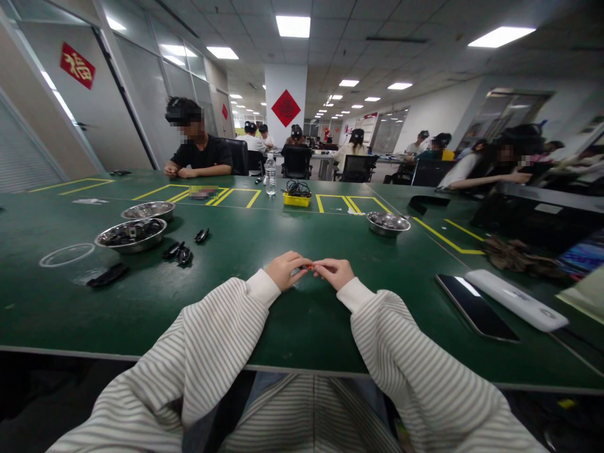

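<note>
Directly between both hands [285, 270] [335, 272], red piece [309, 267].

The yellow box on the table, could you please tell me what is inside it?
Coiled black cable rises above the rim of the yellow box; anything beneath is hidden.

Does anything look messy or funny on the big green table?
A little, maybe: small black pieces lie loose beside a metal bowl of dark pieces, so they look stray. At the right, a crumpled brown bundle looks untidy; I can't tell what it is. I see nothing spilled or broken.
</note>
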A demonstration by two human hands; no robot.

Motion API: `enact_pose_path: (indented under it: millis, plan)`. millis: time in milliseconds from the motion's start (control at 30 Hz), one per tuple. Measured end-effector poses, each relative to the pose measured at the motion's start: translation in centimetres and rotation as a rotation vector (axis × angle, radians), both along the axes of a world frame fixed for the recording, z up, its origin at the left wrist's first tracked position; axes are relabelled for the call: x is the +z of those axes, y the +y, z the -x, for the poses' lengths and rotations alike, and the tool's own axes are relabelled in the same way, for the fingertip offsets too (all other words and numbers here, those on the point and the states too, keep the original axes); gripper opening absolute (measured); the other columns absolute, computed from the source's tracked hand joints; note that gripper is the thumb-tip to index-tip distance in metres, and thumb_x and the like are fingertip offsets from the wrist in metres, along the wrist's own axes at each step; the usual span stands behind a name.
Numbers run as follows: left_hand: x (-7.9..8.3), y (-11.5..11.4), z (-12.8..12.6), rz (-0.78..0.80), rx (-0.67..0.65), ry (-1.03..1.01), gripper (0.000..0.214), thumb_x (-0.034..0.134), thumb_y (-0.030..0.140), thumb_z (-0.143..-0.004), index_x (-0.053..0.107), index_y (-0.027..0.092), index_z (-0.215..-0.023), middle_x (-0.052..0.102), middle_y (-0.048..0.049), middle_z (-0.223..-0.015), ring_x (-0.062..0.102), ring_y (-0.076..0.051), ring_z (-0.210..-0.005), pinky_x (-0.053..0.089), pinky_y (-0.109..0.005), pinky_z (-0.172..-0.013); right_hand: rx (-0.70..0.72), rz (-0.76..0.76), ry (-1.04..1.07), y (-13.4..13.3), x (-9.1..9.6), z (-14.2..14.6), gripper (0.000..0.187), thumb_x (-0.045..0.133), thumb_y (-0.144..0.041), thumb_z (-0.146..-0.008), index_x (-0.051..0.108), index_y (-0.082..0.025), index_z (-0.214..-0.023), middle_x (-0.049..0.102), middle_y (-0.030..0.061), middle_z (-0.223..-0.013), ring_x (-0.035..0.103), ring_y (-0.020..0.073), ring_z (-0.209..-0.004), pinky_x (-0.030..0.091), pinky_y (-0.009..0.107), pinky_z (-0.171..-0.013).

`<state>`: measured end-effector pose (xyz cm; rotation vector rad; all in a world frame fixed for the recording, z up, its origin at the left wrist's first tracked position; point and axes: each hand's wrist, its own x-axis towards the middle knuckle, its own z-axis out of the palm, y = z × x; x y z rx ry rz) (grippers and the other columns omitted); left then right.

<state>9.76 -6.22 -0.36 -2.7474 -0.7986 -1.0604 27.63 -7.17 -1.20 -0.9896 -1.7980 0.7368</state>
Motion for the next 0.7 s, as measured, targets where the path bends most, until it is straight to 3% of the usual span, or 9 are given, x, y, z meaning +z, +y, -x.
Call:
enact_pose_path:
  millis: [133,300,533,700]
  plan:
    - [-0.1,0.6,0.3,-0.016,0.022,-0.010,0.022,0.039,0.026,-0.077,0.054,0.020,-0.091,0.055,-0.0032,-0.079,0.048,-0.011,-0.074,0.040,-0.022,-0.067,0.045,0.038,-0.013,0.2,-0.1,-0.1,0.028,0.047,-0.026,-0.069,0.059,-0.011,-0.090,0.064,0.0081,-0.075,0.059,0.0138,-0.059,0.048,0.023,-0.052]
    - [0.0,2.3,1.7,-0.008,0.159,0.004,0.021,0.040,0.027,-0.076,0.057,0.019,-0.087,0.055,-0.0029,-0.077,0.049,-0.010,-0.071,0.040,-0.021,-0.066,-0.041,0.026,-0.052,0.7,-0.2,-0.3,0.028,0.046,-0.021,-0.067,0.058,-0.011,-0.090,0.063,0.0064,-0.070,0.058,0.0111,-0.054,0.047,0.022,-0.053]
    - [-0.4,6.1,7.2,0.100,0.627,0.091,0.021,0.043,0.028,-0.071,0.059,0.021,-0.082,0.056,-0.0027,-0.075,0.050,-0.014,-0.073,0.039,-0.022,-0.063,-0.075,0.029,-0.183,0.4,0.3,-0.2,0.022,0.045,-0.017,-0.065,0.061,-0.011,-0.079,0.063,0.0055,-0.064,0.057,0.0101,-0.051,0.046,0.020,-0.052]
    - [-0.7,7.1,9.9,0.194,0.920,0.152,0.025,0.041,0.033,-0.070,0.059,0.025,-0.086,0.056,-0.0035,-0.081,0.050,-0.017,-0.076,0.038,-0.024,-0.059,-0.071,-0.008,-0.245,0.3,0.3,-0.2,0.021,0.044,-0.015,-0.065,0.062,-0.012,-0.078,0.063,0.0046,-0.064,0.057,0.0099,-0.052,0.046,0.020,-0.054]
